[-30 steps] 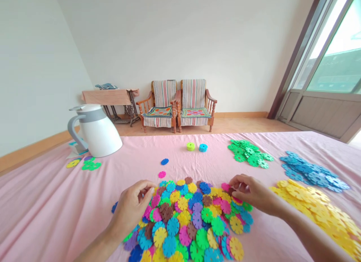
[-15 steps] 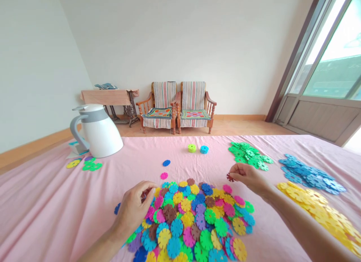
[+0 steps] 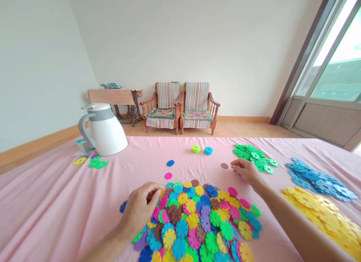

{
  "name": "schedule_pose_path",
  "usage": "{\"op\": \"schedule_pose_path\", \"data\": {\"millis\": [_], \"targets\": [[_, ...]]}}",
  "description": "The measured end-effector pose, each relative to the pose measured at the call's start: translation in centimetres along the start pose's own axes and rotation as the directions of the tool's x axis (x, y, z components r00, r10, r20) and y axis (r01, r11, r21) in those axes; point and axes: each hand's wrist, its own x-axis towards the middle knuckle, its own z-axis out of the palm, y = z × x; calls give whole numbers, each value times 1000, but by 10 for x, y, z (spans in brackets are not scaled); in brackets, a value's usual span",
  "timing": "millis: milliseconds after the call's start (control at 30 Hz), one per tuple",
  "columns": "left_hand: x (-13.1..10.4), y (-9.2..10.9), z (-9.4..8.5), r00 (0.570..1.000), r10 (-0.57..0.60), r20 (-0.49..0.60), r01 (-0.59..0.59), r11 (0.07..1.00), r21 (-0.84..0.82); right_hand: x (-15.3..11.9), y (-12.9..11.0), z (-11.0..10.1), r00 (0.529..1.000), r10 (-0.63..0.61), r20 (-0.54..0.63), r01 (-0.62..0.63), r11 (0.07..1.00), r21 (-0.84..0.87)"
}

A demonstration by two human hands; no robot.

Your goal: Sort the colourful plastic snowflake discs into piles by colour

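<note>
My left hand (image 3: 143,201) rests at the left edge of a mixed pile of colourful plastic snowflake discs (image 3: 193,220). Its fingers are curled with thumb and fingertips close together; whatever they may hold is hidden. Beyond the pile, a brown snowflake disc (image 3: 224,165) lies flat on the pink cloth. My right hand (image 3: 246,171) hovers just right of that disc, fingers slightly apart and nothing visible between them. A blue disc (image 3: 170,163) and a pink disc (image 3: 168,175) lie singly behind the pile.
Sorted heaps of green (image 3: 254,156), blue (image 3: 318,178) and yellow discs (image 3: 321,217) lie at the right. Small lime (image 3: 195,149) and light-blue stacks (image 3: 208,151) stand near the far edge. A white jug (image 3: 108,132) stands at the left beside several loose discs (image 3: 97,163).
My right hand has let go of the brown disc, which now lies on the cloth, and has drawn slightly away. The whole view has shifted a little; my left hand stays by the pile.
</note>
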Motion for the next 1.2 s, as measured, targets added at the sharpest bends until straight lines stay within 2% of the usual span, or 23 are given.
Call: {"op": "schedule_pose_path", "data": {"millis": [167, 333, 433, 567, 733, 833, 967, 1100, 1200], "targets": [[0, -2, 0, 1000, -15, 9, 15, 1000, -3, -31, -6, -20, 976, -13, 217, 7, 1000, 30], [1, -5, 1, 999, -32, 26, 31, 999, 5, -49, -18, -28, 874, -100, 475, 97, 995, 31], [1, -7, 2, 999, -31, 22, 31, 999, 6, -54, -23, -26, 848, -100, 520, 168, 982, -86], [1, -8, 1, 1000, -19, 15, 19, 1000, -5, -56, -24, -24, 872, -126, 473, 248, 947, -204], [2, -9, 2, 1000, -17, 10, 17, 1000, -16, -44, -27, -17, 879, -138, 457, 208, 973, -104], [2, -7, 2, 1000, -20, 10, 21, 999, -30, -25, -34, 1, 916, -156, 370, 208, 973, -104], [1, -5, 0, 1000, -11, 1, 11, 999, -35, 0, -46, 35, 960, -146, 239, 185, 972, -146], [-1, -5, -1, 1000, -3, -13, 3, 999, -33, 14, -54, 64, 981, -126, 148, 153, 969, -192], [-1, -5, -1, 1000, -6, -14, 5, 999, -32, 21, -56, 76, 987, -104, 121, 128, 969, -212]]}}
